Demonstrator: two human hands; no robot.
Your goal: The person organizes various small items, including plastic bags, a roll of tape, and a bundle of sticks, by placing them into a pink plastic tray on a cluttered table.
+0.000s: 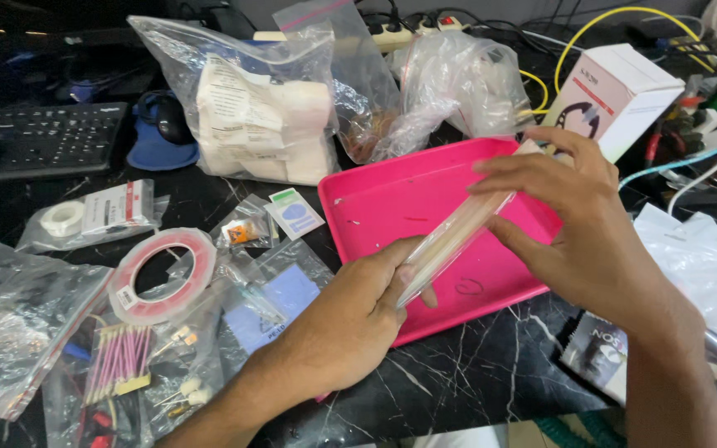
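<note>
Long clear packet point(456, 235) is gripped at both ends by left hand point(350, 319) & right hand point(578, 220), held tilted above pink tray point(392, 199). Tape roll point(163, 274) lies at 9 o'clock of left hand.

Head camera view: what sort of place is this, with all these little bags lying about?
Probably an electronics hobby or repair desk. Small clear bags of parts and a reel of tape lie on the dark marbled tabletop; a keyboard and power strip sit behind. Both hands hold a slim clear packet above a pink tray.
</note>
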